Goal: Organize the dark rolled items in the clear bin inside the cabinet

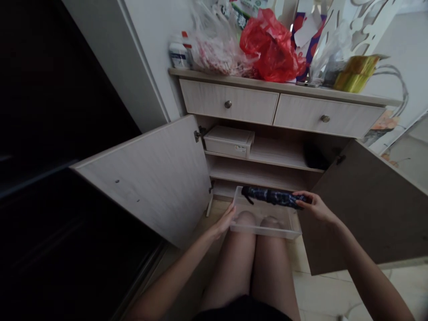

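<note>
A clear plastic tray (267, 232) rests on my knees in front of an open cabinet. My left hand (224, 221) grips the tray's left edge, fingers curled on the rim. My right hand (312, 206) is closed round one end of a dark folded umbrella (270, 196), which lies across the tray's far side, its other end pointing left.
The light wood cabinet has both doors swung open: left door (150, 174), right door (368, 205). A white lidded box (229, 141) sits on the top shelf, a dark object (314, 157) to its right. Two drawers (230, 103) are shut. A red bag (272, 47) and clutter crowd the top.
</note>
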### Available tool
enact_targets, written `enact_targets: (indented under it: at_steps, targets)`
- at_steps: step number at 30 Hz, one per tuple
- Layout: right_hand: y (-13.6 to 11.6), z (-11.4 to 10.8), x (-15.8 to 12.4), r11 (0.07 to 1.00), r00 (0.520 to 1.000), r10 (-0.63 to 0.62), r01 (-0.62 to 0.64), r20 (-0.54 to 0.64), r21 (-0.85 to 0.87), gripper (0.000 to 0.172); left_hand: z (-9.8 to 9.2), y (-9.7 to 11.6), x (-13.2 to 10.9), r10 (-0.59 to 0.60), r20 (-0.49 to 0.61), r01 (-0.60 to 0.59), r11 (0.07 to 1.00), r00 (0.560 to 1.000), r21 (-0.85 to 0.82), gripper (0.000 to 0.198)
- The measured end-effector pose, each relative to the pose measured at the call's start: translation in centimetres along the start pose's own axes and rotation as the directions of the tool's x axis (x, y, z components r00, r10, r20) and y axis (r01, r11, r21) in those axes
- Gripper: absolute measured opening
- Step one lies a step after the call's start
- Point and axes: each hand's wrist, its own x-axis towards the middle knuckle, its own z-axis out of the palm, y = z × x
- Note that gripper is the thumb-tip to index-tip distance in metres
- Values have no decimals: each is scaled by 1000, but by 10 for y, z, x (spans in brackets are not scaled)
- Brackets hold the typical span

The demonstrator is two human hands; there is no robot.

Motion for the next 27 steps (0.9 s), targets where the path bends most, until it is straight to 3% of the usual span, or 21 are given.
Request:
enact_targets:
  at_steps: [4, 8, 10, 14, 17, 20, 22, 24, 27]
  targets:
    - [6, 21, -8, 988, 983, -79, 99, 165, -121, 41, 3, 4, 0, -1, -19, 1, 1000, 1000, 25, 73]
    - [16, 34, 0, 912, 953, -257, 295, 162, -286, 26, 5, 6, -1, -4, -25, 4, 1000, 1000, 21, 74]
    - [19, 39, 7, 842, 938, -289, 345, 192, -414, 25, 5, 5, -1, -12, -29, 13, 1000, 1000, 19, 74]
    - [18, 49, 21, 611, 957, -137, 285, 256, -739, 36, 3, 5, 0, -26, -31, 26, 999, 999, 24, 75]
    - [14, 56, 31, 430, 961, -84, 275, 265, -860, 33, 1, 4, 2, -22, -23, 22, 1000, 999, 18, 80]
    - [8, 48, 50, 439, 945, -67, 317, 321, -841, 26, -2, 1, 4, -35, -17, 35, 999, 999, 2, 86]
    - [3, 30, 70, 492, 966, -101, 256, 237, -832, 22, -4, -2, 5, -34, -8, 34, 999, 999, 0, 89]
    - [-1, 1, 95, 500, 985, -171, 75, -13, -863, 28, -6, -6, 8, -25, -2, 25, 1000, 1000, 4, 91]
    - [-1, -47, 135, 440, 899, -211, -263, -383, -859, 41, -9, -12, 12, -22, -18, 23, 1000, 1000, 8, 87]
